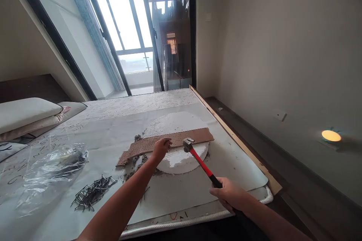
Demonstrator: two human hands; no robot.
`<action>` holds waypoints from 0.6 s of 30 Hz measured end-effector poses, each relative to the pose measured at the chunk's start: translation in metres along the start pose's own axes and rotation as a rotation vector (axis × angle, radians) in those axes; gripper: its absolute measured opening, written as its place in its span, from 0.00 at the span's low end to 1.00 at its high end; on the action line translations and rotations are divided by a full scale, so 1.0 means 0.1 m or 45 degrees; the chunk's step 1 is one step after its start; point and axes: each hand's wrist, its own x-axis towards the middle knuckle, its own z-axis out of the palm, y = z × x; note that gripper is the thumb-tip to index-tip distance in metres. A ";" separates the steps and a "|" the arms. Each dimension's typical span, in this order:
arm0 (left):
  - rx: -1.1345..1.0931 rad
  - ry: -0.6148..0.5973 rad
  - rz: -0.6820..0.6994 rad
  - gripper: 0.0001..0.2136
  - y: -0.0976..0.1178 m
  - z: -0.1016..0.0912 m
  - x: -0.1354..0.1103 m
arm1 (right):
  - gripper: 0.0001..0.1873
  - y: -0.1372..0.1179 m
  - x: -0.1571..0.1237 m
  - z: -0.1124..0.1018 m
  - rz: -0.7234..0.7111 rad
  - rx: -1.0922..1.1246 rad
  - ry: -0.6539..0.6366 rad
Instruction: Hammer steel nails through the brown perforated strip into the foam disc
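Observation:
A brown perforated board [169,141] lies across a round white foam slab [181,158]. My left hand [161,147] rests on the board with fingers pinched together, likely on a nail too small to make out. My right hand [230,194] is wrapped round the black grip of a hammer [198,156] with a red handle. The hammer's metal head hovers just above the board, a little right of my left fingertips.
A heap of loose nails [92,192] lies at the front left, next to a crumpled clear plastic bag [52,169]. Grey crumbs [138,162] are scattered beside the slab. Pillows [25,115] sit far left. The surface's wooden edge [237,141] runs along the right.

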 end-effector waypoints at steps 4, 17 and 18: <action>0.090 -0.063 0.028 0.17 -0.03 0.16 0.22 | 0.14 -0.01 0.08 -0.15 0.011 -0.018 -0.014; 0.276 0.125 0.131 0.25 -0.22 0.50 0.52 | 0.14 -0.13 0.39 -0.41 0.040 -0.028 -0.027; 0.263 0.131 0.127 0.25 -0.23 0.50 0.52 | 0.14 -0.16 0.39 -0.42 0.041 -0.026 -0.028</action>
